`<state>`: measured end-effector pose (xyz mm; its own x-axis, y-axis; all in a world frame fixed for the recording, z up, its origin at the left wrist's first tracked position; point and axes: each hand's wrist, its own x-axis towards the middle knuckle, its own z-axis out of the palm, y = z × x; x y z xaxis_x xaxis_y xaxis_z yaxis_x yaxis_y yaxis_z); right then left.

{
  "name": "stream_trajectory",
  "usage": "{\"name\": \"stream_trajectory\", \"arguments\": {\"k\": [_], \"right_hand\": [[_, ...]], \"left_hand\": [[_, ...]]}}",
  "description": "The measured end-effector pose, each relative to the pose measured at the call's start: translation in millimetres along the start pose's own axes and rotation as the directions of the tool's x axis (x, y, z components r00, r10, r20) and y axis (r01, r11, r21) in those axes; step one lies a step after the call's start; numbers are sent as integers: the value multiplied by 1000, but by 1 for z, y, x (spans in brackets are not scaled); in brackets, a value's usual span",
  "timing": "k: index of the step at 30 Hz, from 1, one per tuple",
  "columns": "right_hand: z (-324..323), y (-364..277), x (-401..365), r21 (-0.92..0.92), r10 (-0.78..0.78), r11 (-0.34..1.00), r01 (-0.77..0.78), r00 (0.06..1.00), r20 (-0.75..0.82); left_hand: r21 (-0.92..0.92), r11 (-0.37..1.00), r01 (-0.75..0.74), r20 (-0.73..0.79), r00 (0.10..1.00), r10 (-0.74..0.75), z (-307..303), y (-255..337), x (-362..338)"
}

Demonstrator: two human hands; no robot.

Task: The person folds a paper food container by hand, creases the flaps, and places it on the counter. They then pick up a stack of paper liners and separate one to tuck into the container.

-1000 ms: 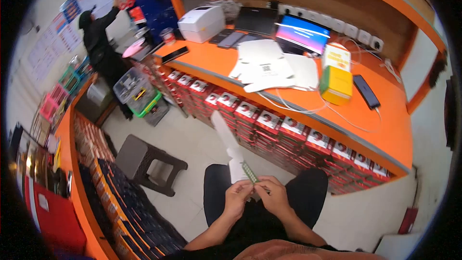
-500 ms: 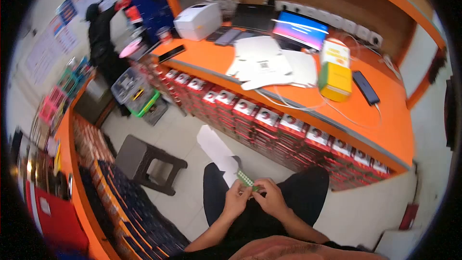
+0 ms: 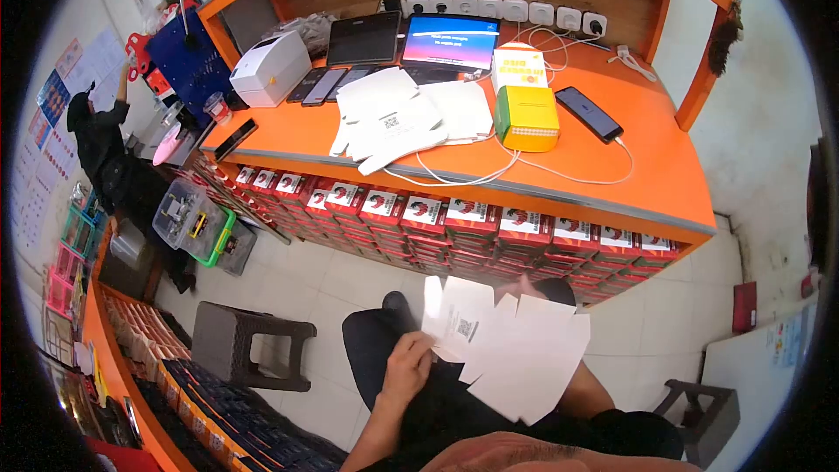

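A flat, unfolded white carton (image 3: 516, 341) with a small printed code is held up above my lap. My left hand (image 3: 409, 367) pinches its left edge with the fingers closed. My right hand (image 3: 524, 288) is mostly behind the carton; only blurred fingertips show at its top edge. More flat white cartons (image 3: 393, 122) lie in a pile on the orange desk (image 3: 647, 166) in front of me. Right of the pile stands a yellow and green box (image 3: 527, 120), touching a white and yellow box (image 3: 520, 68).
On the desk are a phone (image 3: 590, 114) on a cable, a laptop (image 3: 450, 42) and a white printer (image 3: 271, 70). Red boxes (image 3: 424, 214) are stacked below. A stool (image 3: 249, 345) stands at left. Another person (image 3: 109, 149) stands at the far left.
The view has swung right. The white carton is now raised and spread out between my hands, its plain side with the code showing; the green patterned side is out of sight.
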<state>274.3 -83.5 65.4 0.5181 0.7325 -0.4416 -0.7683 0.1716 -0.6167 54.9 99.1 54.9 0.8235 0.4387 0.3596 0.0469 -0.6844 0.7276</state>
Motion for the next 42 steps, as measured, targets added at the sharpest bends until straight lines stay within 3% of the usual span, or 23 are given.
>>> {"name": "stream_trajectory", "arguments": {"k": [2, 4, 6, 7, 10, 11, 12, 13, 14, 15, 16, 18, 21, 24, 25, 28, 29, 32, 34, 38, 42], "right_hand": [[1, -8, -5, 42, -36, 999, 34, 998, 51], [-46, 7, 27, 39, 9, 999, -18, 978, 209], [-8, -21, 1, -388, -20, 919, 67, 992, 123], [5, -30, -10, -389, 23, 921, 22, 994, 110], [-20, -12, 8, -130, 51, 991, -32, 988, 143], [-33, -3, 28, 172, 69, 975, -143, 923, 378], [-51, 13, 30, 41, -68, 997, 62, 985, 161], [-39, 15, 21, -166, -200, 968, 186, 978, -68], [-31, 11, 18, -96, -206, 976, 197, 974, -96], [-3, -7, 1, -67, -122, 991, 117, 990, -73], [-10, -10, 1, -97, -98, 990, 101, 994, 41], [-17, -9, 1, -27, -108, 993, 111, 989, 105], [-9, 10, 1, -126, -211, 971, 201, 975, -73], [8, 29, -2, -540, -385, 767, 346, 922, 44], [14, 39, -1, -465, -412, 800, 378, 911, 32], [44, 45, -20, -661, -560, 553, 507, 814, 155], [43, 50, -22, -663, -524, 565, 491, 834, 172], [67, 39, -41, -779, -544, 416, 468, 815, 199], [71, 43, -37, -717, -605, 432, 547, 765, 219], [69, 40, -26, -669, -650, 479, 568, 742, 165], [70, 33, -23, -634, -667, 528, 564, 738, 101]], "left_hand": [[41, 999, 26, 0, 1000, -26, -5, 0, 3], [51, 999, -1, -25, 1000, 2, -8, -8, 1], [77, 997, -2, -54, 999, 6, -10, -11, 0], [87, 996, 3, -71, 997, 3, -11, -12, 0], [102, 994, 36, -120, 992, -24, -13, -16, -3], [100, 994, 54, -134, 990, -40, -13, -18, -6], [97, 993, 72, -146, 988, -57, -13, -19, -8], [92, 992, 85, -148, 986, -70, -14, -18, -9], [87, 991, 97, -150, 985, -83, -15, -15, -10], [83, 991, 109, -151, 984, -96, -16, -14, -12], [82, 989, 121, -157, 982, -107, -16, -14, -13], [77, 986, 145, -168, 977, -131, -16, -13, -16], [-38, 967, 250, -85, 964, -253, -14, -9, -20], [-154, 977, 146, 67, 988, -138, -4, -2, -25], [-167, 980, 111, 109, 990, -94, 3, 2, -28], [-182, 968, 173, 283, 952, -117, 14, 22, -36], [-217, 964, 156, 299, 950, -86, 19, 27, -37], [-263, 956, 126, 341, 939, -29, 24, 36, -35], [-223, 965, 137, 390, 920, -40, 21, 40, -30], [-122, 993, 7, 293, 956, 29, 20, 31, -17], [0, 999, 53, 190, 980, -52, 12, 29, -9]]}}
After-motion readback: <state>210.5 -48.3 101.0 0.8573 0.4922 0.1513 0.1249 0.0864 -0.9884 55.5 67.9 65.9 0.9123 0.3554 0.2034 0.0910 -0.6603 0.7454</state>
